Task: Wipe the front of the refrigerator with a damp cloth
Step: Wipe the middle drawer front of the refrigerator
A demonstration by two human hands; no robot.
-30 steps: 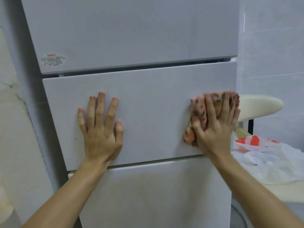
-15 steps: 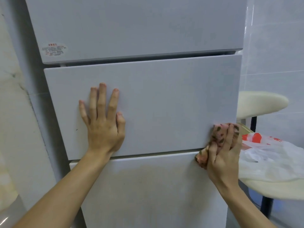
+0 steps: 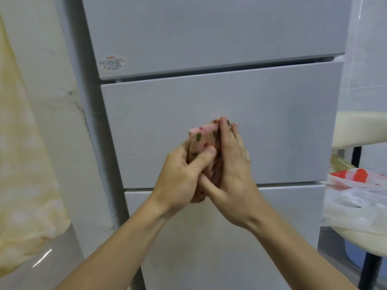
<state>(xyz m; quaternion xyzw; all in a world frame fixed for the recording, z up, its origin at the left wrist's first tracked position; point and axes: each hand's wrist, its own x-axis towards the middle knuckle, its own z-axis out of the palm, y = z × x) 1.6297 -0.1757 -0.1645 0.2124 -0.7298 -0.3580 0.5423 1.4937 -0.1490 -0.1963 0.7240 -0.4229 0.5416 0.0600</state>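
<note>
Left hand (image 3: pixel 180 178) and right hand (image 3: pixel 234 174) round cloth (image 3: pixel 201 135), over refrigerator (image 3: pixel 272 132) drawer seam (image 3: pixel 293 184)

Soft, even indoor light, slightly dim and cool.
No hard shadows on the refrigerator (image 3: pixel 209 101); a thin glare streak (image 3: pixel 41 258) shows lower left; the cloth (image 3: pixel 202 136) looks soft, and straight edges lean and bow toward the sides.

Pink, green-spotted cloth (image 3: pixel 202 136); pale-grey refrigerator (image 3: pixel 261 126)

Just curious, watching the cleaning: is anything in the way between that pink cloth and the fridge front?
Nothing visible. The left hand and right hand hold the cloth in front of the refrigerator's middle panel, which is bare; a sticker sits higher, on the upper door.
</note>
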